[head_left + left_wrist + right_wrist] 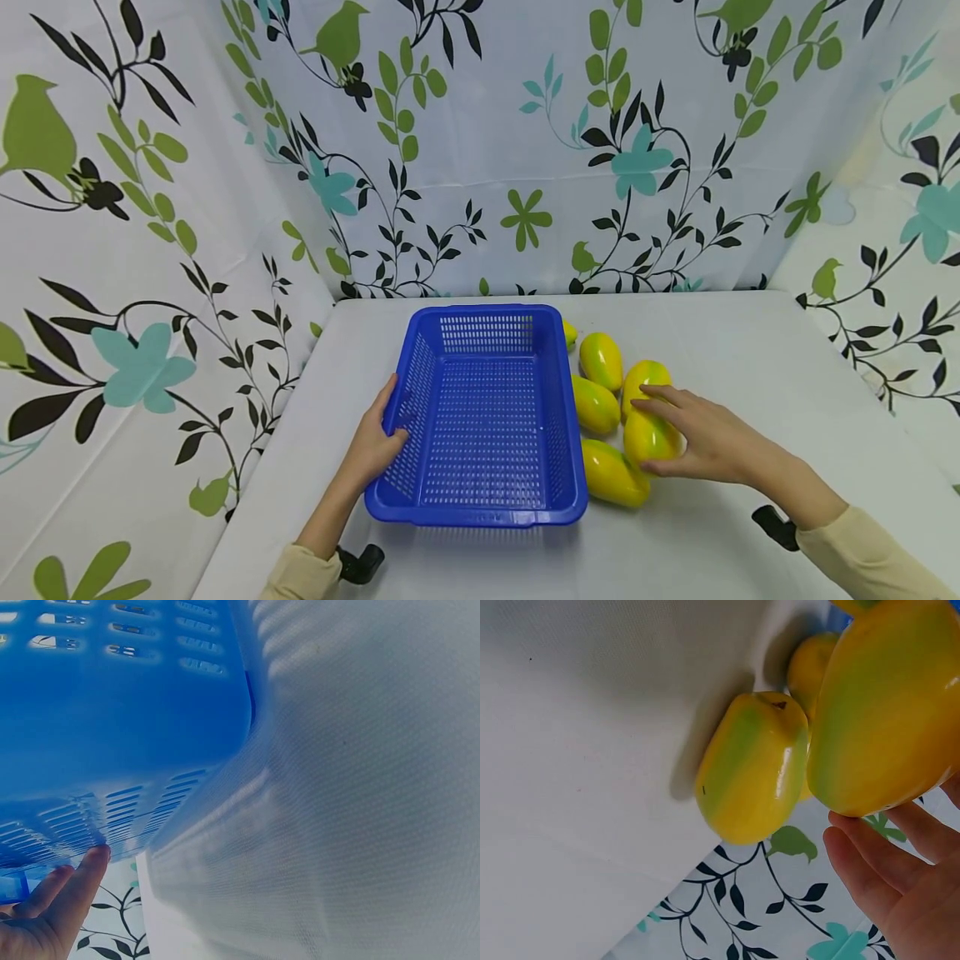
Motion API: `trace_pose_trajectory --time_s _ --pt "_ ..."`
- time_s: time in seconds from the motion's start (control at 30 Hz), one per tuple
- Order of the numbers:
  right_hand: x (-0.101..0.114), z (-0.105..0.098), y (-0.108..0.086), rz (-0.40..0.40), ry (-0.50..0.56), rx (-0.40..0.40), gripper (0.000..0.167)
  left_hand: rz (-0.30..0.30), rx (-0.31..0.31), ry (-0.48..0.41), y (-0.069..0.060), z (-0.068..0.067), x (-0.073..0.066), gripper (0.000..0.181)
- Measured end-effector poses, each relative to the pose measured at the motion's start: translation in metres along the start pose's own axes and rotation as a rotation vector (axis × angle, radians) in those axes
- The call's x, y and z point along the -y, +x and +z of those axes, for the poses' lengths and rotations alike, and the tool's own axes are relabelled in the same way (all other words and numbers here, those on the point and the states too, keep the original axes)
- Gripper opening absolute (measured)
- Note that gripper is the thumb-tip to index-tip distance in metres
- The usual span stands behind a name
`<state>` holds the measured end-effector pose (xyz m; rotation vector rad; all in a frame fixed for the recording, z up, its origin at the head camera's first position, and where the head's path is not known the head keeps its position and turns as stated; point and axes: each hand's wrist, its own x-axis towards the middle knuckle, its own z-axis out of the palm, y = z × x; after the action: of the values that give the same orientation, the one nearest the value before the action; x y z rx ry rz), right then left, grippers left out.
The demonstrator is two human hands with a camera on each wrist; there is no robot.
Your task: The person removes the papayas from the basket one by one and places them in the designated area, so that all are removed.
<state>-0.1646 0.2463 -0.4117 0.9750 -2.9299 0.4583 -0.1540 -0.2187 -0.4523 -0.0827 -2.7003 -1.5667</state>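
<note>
A blue plastic basket (480,433) with slotted walls stands on the white table, nothing inside it. My left hand (377,443) holds its left rim, thumb over the inner side and fingers against the outer wall (112,712). Right of the basket, my right hand (705,433) grips a yellow-green mango (651,435), fingers at its far side and thumb at its near end. In the right wrist view that mango (889,712) looms close; whether it touches the table I cannot tell. Another mango (754,769) lies just beyond it.
Several more mangoes lie along the basket's right side, among them one at the front (617,475), one in the middle (596,406) and one farther back (602,361). A patterned curtain (480,150) hangs behind the table (750,350) and at both sides.
</note>
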Motion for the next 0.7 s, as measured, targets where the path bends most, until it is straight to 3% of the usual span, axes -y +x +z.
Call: trace_pose_trajectory --time_s 0.7 --pt "-0.009 0.022 -0.009 0.037 0.029 0.024 0.080 -0.012 0.008 0.012 0.000 -0.001 -0.002 0.087"
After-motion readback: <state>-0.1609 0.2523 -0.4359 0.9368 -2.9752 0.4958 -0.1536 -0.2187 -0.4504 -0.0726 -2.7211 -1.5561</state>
